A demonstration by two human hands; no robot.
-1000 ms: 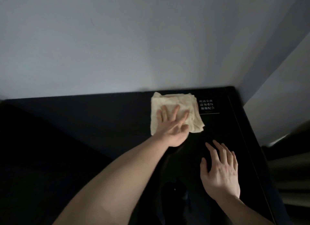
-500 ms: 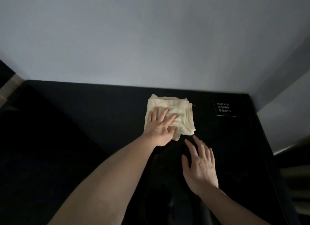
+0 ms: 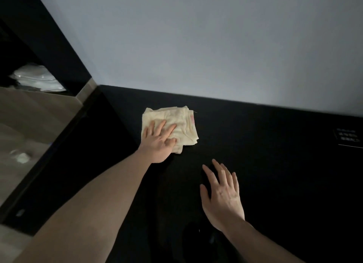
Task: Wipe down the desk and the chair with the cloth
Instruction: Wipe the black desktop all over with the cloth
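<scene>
One black desk (image 3: 255,164), under both hands. One cloth (image 3: 176,125), folded, flat on desk beneath left hand (image 3: 157,143), fingers spread, pressing down. Right hand (image 3: 222,194) near it, flat, fingers straight, holding nothing. One small label (image 3: 348,138), far right of right hand.

Hands (image 3: 157,143) on cloth (image 3: 176,123), desk (image 3: 275,164)

Count: hands 2, left hand (image 3: 157,143), right hand (image 3: 223,196) | cloth (image 3: 176,123) 1 | desk (image 3: 265,164) 1 | printed sign (image 3: 348,138) 1, right edge of frame | white bundle (image 3: 37,79) 1, upper left
</scene>
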